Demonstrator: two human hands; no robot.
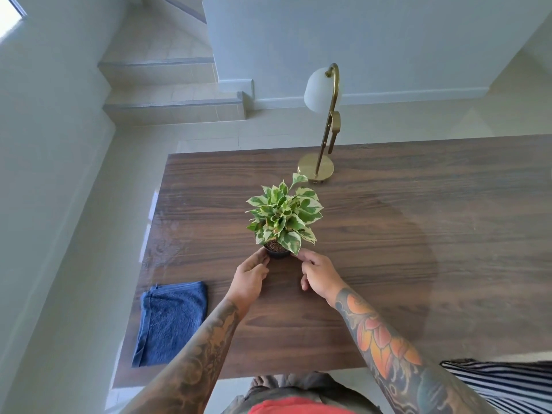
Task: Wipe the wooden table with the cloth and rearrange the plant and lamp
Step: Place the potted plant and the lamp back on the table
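A small plant (283, 215) with green and white leaves stands in a black pot (277, 254) near the middle of the dark wooden table (388, 234). My left hand (249, 277) holds the pot's left side and my right hand (318, 271) pinches its right side. A brass lamp (324, 127) with a white shade stands upright at the table's far edge, just behind the plant. A folded blue cloth (171, 321) lies flat at the table's near left corner, apart from both hands.
Tiled steps (167, 106) rise beyond the table at the back left. A pale wall (44, 174) runs close along the table's left side. Striped fabric (507, 380) shows at the lower right, past the table's near edge.
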